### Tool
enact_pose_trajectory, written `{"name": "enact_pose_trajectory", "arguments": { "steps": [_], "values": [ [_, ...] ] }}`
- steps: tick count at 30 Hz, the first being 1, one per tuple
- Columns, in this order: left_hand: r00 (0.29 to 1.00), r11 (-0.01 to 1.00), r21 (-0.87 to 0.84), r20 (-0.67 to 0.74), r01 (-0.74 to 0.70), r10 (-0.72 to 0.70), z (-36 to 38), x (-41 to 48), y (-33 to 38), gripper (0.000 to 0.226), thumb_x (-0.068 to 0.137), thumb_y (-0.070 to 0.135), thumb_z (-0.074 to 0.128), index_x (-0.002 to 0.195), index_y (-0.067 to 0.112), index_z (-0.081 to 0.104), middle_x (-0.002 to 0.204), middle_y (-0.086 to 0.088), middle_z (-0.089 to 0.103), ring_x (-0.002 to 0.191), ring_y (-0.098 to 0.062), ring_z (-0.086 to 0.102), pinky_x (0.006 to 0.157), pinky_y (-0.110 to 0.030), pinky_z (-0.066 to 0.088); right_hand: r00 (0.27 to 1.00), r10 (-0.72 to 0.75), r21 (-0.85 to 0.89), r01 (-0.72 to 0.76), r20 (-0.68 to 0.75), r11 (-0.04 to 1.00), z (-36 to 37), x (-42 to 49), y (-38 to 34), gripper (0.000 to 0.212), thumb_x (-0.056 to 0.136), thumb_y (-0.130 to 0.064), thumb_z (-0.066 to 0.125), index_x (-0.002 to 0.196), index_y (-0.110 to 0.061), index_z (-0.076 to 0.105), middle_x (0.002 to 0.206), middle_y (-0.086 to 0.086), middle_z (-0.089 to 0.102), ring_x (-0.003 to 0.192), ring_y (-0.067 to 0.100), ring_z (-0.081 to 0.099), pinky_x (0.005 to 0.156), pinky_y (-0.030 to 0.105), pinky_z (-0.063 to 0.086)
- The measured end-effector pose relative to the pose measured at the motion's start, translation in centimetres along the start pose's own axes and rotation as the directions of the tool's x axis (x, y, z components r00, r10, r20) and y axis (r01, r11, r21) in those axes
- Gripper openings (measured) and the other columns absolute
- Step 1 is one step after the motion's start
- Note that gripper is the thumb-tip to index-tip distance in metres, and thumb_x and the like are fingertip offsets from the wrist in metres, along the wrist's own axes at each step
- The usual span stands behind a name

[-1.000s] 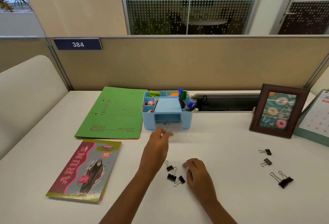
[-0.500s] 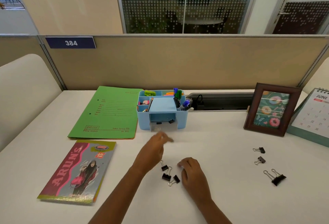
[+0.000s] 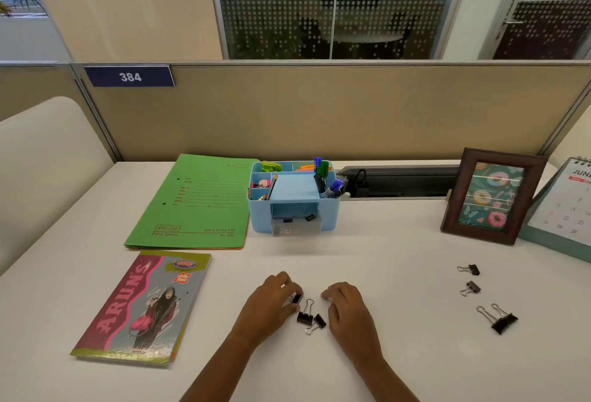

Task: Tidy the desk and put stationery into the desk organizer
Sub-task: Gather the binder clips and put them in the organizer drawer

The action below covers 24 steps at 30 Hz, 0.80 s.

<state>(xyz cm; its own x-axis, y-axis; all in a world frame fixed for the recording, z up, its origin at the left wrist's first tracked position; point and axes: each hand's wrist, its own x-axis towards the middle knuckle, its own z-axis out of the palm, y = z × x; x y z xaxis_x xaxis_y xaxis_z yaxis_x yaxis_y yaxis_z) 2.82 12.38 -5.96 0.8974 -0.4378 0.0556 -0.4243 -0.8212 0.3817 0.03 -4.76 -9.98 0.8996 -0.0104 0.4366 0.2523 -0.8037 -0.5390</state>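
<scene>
— Where to look first?

— At the left hand (image 3: 268,305): fingers (image 3: 286,283) curled in, pinching a small black clip (image 3: 296,298) by its body. Hard to tell from here whether lifted yet or touching the table (image 3: 383,273).

— And the right hand (image 3: 348,310)?

— Resting on the table just beside, fingers loosely curled, gripping nothing. Between the two hands, two more clips (image 3: 303,318) lying close together.

— Destination?

— The clear drawer (image 3: 295,229) at the front of the blue organizer (image 3: 260,219), standing pulled open toward the hands, with a few clips already inside.

— How to do this pickup well?

— Keep the pinch on the black body, not on the wire loops; less swinging that way. Lift straight up first, clear of the neighbouring pair, to avoid hooking a loop and dragging it along. Carry across the bare stretch of table, lower right over the drawer mouth, and release close to the bottom rather than tossing.

— Anything for the idle hand?

— Worth gathering the pair meanwhile. Afterwards, reach right for the three clips (image 3: 472,287) scattered near the photo frame (image 3: 454,197).
</scene>
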Motion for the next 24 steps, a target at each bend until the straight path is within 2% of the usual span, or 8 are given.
{"name": "enact_pose_trajectory", "arguments": {
  "steps": [4,7,9,12,15,19,21,24],
  "values": [
    [0.995,0.999,0.024,-0.095,0.045,-0.042,-0.4,0.5,0.4,0.023,0.089,0.028,0.055,0.11,0.016,0.055,0.108,0.002,0.052,0.1,-0.014,0.052,0.074,-0.02,0.04,1.0,0.003,-0.006,-0.003,0.001,1.0,-0.1,0.0,-0.1,0.031,0.071,-0.01,0.034,0.079,-0.013,0.064,0.079,-0.003,0.061,0.082,0.004,0.047,0.063,0.012,0.043],
    [0.956,0.995,0.071,-0.282,-0.066,0.084,-1.8,2.0,0.7,0.023,0.074,0.023,0.075,0.09,0.013,0.062,0.086,0.0,0.061,0.07,-0.015,0.063,0.052,-0.02,0.049,1.0,0.009,0.005,-0.009,0.01,1.0,-0.1,0.0,-0.1,0.031,0.072,-0.011,0.034,0.079,-0.013,0.064,0.08,-0.003,0.06,0.083,0.003,0.047,0.063,0.011,0.043],
    [0.911,0.989,0.116,-0.391,-0.092,0.131,-3.6,3.6,1.4,0.026,0.067,0.017,0.08,0.086,0.01,0.064,0.079,-0.004,0.064,0.062,-0.016,0.063,0.046,-0.02,0.048,1.0,0.012,0.01,-0.012,0.014,1.0,-0.1,0.0,0.0,0.032,0.071,-0.011,0.033,0.079,-0.013,0.064,0.08,-0.003,0.06,0.082,0.002,0.047,0.063,0.01,0.042],
    [0.863,0.984,0.17,-0.487,-0.059,0.136,-6.3,6.3,2.5,0.03,0.062,0.009,0.082,0.086,0.005,0.066,0.078,-0.011,0.065,0.062,-0.022,0.064,0.045,-0.024,0.05,1.0,0.02,0.006,-0.02,0.009,1.0,-0.1,-0.1,0.0,0.031,0.071,-0.011,0.033,0.079,-0.013,0.063,0.081,-0.003,0.06,0.082,0.003,0.047,0.063,0.01,0.042],
    [0.893,0.981,0.192,-0.443,0.001,0.086,-6.9,8.2,2.4,0.029,0.063,0.004,0.081,0.087,0.002,0.065,0.077,-0.014,0.065,0.061,-0.026,0.064,0.043,-0.026,0.049,1.0,0.019,-0.001,-0.019,0.007,1.0,-0.2,0.0,-0.1,0.031,0.071,-0.01,0.033,0.079,-0.012,0.063,0.081,-0.002,0.06,0.082,0.004,0.047,0.065,0.009,0.041],
    [0.906,0.986,0.16,-0.421,0.041,0.03,-6.2,8.4,1.8,0.037,0.065,-0.001,0.079,0.099,-0.001,0.065,0.085,-0.017,0.067,0.067,-0.03,0.066,0.048,-0.031,0.053,1.0,0.015,0.0,-0.015,0.019,1.0,-0.3,0.0,-0.2,0.03,0.07,-0.009,0.034,0.078,-0.012,0.063,0.08,-0.002,0.061,0.082,0.003,0.047,0.065,0.009,0.04],
    [0.875,0.981,0.191,-0.478,0.02,0.075,-5.6,7.5,1.6,0.039,0.06,-0.005,0.08,0.096,0.0,0.067,0.079,-0.015,0.067,0.06,-0.026,0.064,0.045,-0.027,0.051,0.999,0.015,0.007,-0.015,0.035,1.0,-0.4,-0.1,-0.2,0.03,0.072,-0.01,0.035,0.08,-0.013,0.064,0.081,-0.003,0.061,0.082,0.003,0.047,0.063,0.009,0.041],
    [0.812,0.987,0.156,-0.58,0.025,0.071,-3.7,5.3,1.0,0.037,0.066,-0.012,0.069,0.1,0.002,0.065,0.082,-0.015,0.065,0.063,-0.028,0.06,0.049,-0.03,0.05,0.997,-0.015,0.04,0.012,0.073,0.999,-0.7,-0.3,-0.3,0.028,0.077,-0.013,0.039,0.085,-0.015,0.065,0.084,-0.004,0.062,0.084,0.001,0.049,0.066,0.005,0.04]
  ]
}}
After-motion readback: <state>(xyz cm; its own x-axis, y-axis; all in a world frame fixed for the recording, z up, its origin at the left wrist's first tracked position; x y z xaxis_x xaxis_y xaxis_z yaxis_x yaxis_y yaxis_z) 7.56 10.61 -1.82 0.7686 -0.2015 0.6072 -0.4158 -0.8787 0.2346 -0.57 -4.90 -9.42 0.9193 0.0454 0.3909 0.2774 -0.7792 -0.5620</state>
